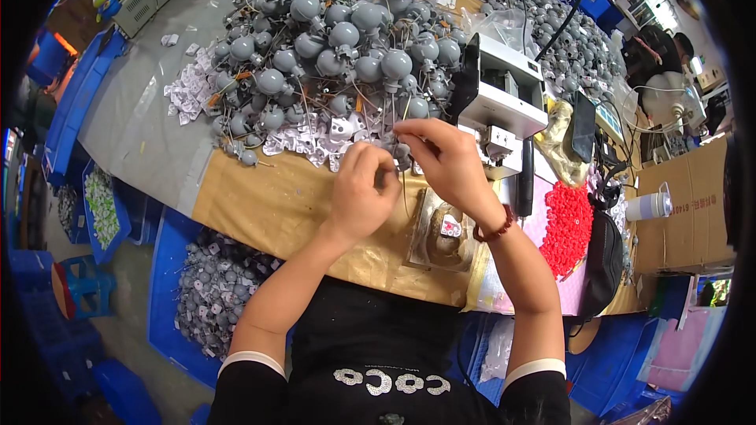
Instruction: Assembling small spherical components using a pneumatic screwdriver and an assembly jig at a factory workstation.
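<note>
A small grey fitting [402,159] is at the person's fingertips, just above the brown paper sheet [268,201] at the near edge of the heap. Its body is largely covered by the fingers, so its own long axis cannot be made out; a thin wire [405,187] drops from it, running roughly up and down the view, its loose end toward the person. The right hand [453,164] pinches the fitting between thumb and forefinger, coming from the right. The left hand [362,193] has its fingers bent inward close against the fitting's left side; whether they grip it cannot be told.

Just beyond rises a pile of grey ball-headed parts [344,34], their stems and wires pointing many ways, with white plastic plates [189,94] around its foot. Nearer, below the right hand, lies a clear square dish [420,245]. To the right stands a white-framed device [508,106], then a heap of red pieces [567,228]. A blue bin [161,299] of similar parts sits below the table's left side.
</note>
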A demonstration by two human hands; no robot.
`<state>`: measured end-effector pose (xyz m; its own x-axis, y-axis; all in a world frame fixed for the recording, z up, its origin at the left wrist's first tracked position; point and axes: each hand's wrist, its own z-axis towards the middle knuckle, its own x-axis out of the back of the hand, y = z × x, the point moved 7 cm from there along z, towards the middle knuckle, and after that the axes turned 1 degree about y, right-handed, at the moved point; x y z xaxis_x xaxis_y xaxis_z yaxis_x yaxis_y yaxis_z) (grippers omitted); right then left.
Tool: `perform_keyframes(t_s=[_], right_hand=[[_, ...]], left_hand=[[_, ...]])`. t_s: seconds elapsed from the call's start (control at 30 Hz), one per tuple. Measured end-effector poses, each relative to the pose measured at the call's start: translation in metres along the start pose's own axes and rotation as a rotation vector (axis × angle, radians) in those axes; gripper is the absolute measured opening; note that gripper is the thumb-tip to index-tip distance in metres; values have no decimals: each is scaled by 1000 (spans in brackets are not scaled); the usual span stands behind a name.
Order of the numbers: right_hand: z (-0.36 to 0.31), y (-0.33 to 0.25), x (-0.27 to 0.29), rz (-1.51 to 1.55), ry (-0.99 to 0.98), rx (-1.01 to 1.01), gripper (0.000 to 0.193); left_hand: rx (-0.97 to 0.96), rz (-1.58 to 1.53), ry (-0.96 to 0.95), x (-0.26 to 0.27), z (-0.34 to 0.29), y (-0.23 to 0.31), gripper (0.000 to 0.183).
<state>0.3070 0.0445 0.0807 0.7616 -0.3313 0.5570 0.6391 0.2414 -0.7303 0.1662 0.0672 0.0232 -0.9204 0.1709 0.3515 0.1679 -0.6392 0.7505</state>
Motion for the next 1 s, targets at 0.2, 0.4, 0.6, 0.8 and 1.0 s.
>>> perform_keyframes(t_s=[0.2, 0.4, 0.6, 0.8, 1.0], right_hand=[[36, -17, -9, 112, 76, 159, 16], [16, -73, 49, 396, 133, 75, 20], [-46, -66, 47, 653, -218, -142, 20], [-107, -8, 52, 331, -211, -350, 23], [-157, 33, 36, -382, -178, 118, 37]], left_hand=[[-342, 316, -182, -21, -17, 28, 18], [-11, 363, -179, 9, -41, -40, 23], [-103, -156, 19, 41, -36, 35, 75], [655, -839, -649, -29, -90, 55, 77], [533, -410, -590, -41, -106, 30, 39]])
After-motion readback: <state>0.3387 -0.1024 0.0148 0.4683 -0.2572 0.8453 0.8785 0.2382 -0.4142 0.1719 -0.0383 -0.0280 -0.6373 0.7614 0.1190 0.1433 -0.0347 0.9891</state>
